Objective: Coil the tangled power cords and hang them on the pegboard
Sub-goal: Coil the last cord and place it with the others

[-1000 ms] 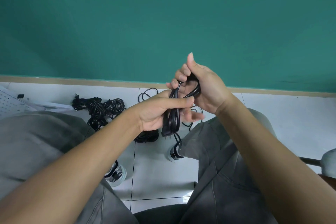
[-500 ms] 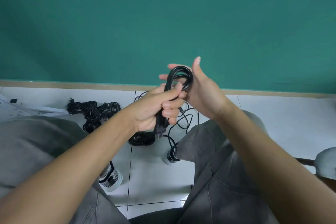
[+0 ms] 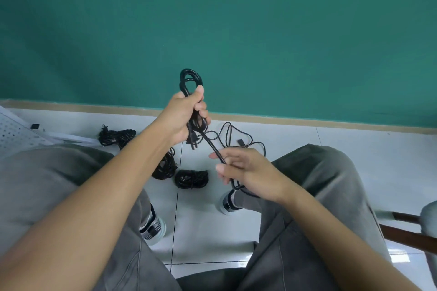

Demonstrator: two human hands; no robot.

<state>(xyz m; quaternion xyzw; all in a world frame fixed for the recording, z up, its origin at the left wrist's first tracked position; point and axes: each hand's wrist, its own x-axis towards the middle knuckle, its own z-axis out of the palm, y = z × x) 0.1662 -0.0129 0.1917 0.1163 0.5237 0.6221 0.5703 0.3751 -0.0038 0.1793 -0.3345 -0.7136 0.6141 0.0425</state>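
**One cord half coiled, more waiting on the floor**

Head view: The left hand (image 3: 183, 117) was closed tight around a few black loops of the power cord (image 3: 189, 80). The loops stuck up above the fist, toward 12 o'clock, in front of the green wall (image 3: 260, 30). The plug (image 3: 192, 143) hung just under that hand. From the fist, the cord ran down toward 5 o'clock to the right hand (image 3: 246, 172). That hand held the cord loosely, with its fingers curled round it. Past the right hand, loose cord (image 3: 236, 132) lay in wavy bends on the white floor (image 3: 331, 149).

So this cord looked only partly coiled. The loose part still had to be wound in. At 9 o'clock from the hands, a messy pile of cords (image 3: 117, 137) sat on the floor. Two rounder bundles lay near the feet, one dark bundle (image 3: 165, 168) and one small bundle (image 3: 191, 178). I could not tell if those were finished. A white board with holes, maybe the pegboard (image 3: 14, 132), showed at the far left edge. No cord hung on it.

There was open room between the knees and up toward the wall. The knees were close on both sides, and a chair leg (image 3: 409, 236) stuck in at 4 o'clock.
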